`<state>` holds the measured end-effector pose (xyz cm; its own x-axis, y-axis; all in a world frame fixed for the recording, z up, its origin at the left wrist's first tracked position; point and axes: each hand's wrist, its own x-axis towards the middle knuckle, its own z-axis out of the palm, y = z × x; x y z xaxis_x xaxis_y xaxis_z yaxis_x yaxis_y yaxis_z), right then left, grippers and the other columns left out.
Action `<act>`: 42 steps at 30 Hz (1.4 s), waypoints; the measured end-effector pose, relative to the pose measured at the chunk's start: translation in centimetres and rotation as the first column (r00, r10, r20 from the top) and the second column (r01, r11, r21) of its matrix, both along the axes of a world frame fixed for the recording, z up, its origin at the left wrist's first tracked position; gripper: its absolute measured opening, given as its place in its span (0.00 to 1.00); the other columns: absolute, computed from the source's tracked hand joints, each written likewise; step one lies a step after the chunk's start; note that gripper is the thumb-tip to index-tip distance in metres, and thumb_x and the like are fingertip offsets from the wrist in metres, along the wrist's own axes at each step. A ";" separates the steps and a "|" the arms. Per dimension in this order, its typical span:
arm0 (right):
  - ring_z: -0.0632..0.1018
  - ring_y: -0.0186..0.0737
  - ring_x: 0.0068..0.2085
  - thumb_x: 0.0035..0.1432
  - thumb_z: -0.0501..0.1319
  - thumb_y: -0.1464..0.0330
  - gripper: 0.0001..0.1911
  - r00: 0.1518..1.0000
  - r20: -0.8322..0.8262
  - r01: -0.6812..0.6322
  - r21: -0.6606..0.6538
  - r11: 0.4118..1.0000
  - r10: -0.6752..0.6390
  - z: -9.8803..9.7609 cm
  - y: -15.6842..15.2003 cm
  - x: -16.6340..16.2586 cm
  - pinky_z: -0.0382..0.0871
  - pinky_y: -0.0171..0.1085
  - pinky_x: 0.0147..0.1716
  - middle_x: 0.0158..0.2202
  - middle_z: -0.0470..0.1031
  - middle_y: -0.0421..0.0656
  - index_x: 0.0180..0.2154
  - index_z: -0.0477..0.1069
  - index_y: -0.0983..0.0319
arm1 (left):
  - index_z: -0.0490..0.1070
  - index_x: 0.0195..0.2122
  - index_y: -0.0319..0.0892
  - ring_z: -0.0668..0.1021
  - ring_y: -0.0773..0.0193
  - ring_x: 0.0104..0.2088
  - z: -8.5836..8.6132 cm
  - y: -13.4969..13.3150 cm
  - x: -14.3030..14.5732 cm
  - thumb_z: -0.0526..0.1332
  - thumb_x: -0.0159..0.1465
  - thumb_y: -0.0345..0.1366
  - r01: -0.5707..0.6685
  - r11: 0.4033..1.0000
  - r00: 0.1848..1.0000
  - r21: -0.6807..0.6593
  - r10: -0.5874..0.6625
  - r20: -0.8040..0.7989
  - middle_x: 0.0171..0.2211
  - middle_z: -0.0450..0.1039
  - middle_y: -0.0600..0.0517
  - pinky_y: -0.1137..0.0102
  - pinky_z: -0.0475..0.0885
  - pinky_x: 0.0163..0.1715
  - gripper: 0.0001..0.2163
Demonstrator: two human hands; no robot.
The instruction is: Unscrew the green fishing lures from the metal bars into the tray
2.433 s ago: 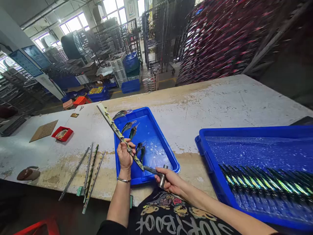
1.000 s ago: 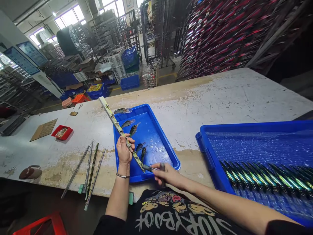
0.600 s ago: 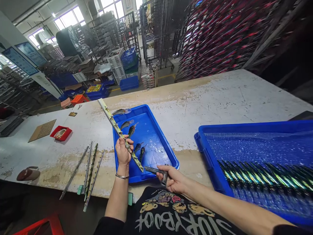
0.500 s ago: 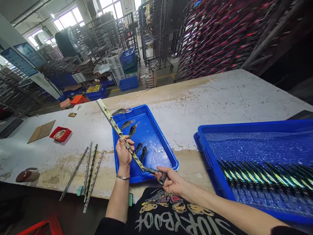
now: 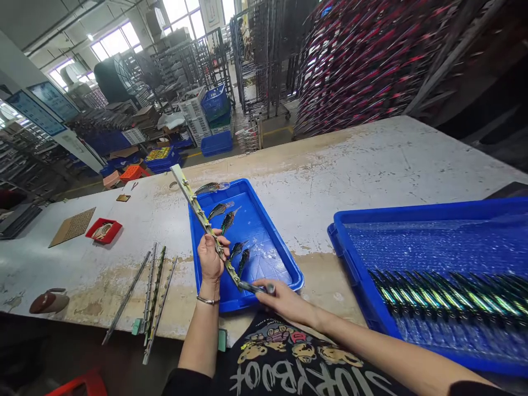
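My left hand (image 5: 211, 257) grips the middle of a long metal clip strip (image 5: 193, 203) that slants from my body up and away to the left. Several shiny fish-shaped lures (image 5: 227, 220) hang from the strip over a small blue tray (image 5: 275, 257). My right hand (image 5: 281, 300) is closed on a short grey metal tool (image 5: 256, 287), whose tip touches the near end of the strip.
A large blue bin (image 5: 345, 248) at the right holds a row of several iridescent lures (image 5: 445, 296) on bubble wrap. Spare metal strips (image 5: 153, 294) lie left of the tray. Further left sit a red dish (image 5: 103, 231), a brown mesh pad (image 5: 73, 226) and a brown object (image 5: 49, 301).
My right hand dipped and rose again with the tool, whose tip has stayed at the strip's near end. The left hand kept its grip.
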<state>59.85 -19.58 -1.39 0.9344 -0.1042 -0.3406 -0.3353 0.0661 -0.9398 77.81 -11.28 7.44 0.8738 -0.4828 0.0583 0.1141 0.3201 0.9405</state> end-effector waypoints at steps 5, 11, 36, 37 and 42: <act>0.77 0.49 0.46 0.65 0.55 0.65 0.20 0.962 0.158 -0.090 -0.591 0.801 0.224 -0.2 -1.6 -1.6 0.69 0.43 0.45 0.47 0.78 0.50 0.57 0.71 0.58 | 0.72 0.39 0.39 0.71 0.72 0.14 -0.7 -0.7 0.4 0.65 0.59 0.60 0.083 0.995 0.997 0.062 -0.083 -0.005 0.23 0.76 0.53 0.79 0.59 0.11 0.26; 0.77 0.57 0.49 0.62 0.56 0.56 0.23 0.835 0.105 0.507 -0.529 0.681 -0.540 -8.3 -5.0 -7.7 0.70 0.54 0.51 0.45 0.78 0.49 0.57 0.70 0.54 | 0.73 0.39 0.39 0.70 0.73 0.14 -0.6 -0.8 2.6 0.65 0.59 0.60 0.255 0.954 0.965 0.157 -0.262 0.024 0.22 0.75 0.53 0.79 0.57 0.11 0.26; 0.75 0.43 0.34 0.66 0.51 0.69 0.11 0.927 0.373 0.289 -0.772 0.567 0.035 7.8 -13.1 -0.7 0.67 0.41 0.41 0.33 0.75 0.47 0.37 0.72 0.61 | 0.76 0.36 0.40 0.65 0.73 0.13 4.0 -2.6 3.4 0.59 0.63 0.60 0.692 0.219 0.454 0.688 -0.873 -0.178 0.21 0.73 0.52 0.78 0.59 0.12 0.25; 0.74 0.42 0.34 0.66 0.53 0.69 0.09 0.932 0.356 0.261 -0.787 0.559 0.067 7.8 -13.3 -1.0 0.66 0.39 0.41 0.32 0.75 0.47 0.37 0.72 0.61 | 0.76 0.36 0.40 0.65 0.72 0.13 3.9 -2.2 3.6 0.60 0.64 0.60 0.689 0.210 0.453 0.694 -0.872 -0.185 0.21 0.73 0.52 0.78 0.58 0.12 0.24; 0.74 0.41 0.33 0.67 0.53 0.68 0.09 0.952 0.287 0.213 -0.867 0.450 0.102 9.3 -13.2 -1.8 0.62 0.37 0.36 0.33 0.76 0.47 0.39 0.71 0.61 | 0.75 0.37 0.39 0.67 0.72 0.14 3.9 -1.5 3.4 0.59 0.64 0.60 0.697 0.214 0.458 0.685 -0.867 -0.195 0.22 0.73 0.51 0.77 0.60 0.14 0.25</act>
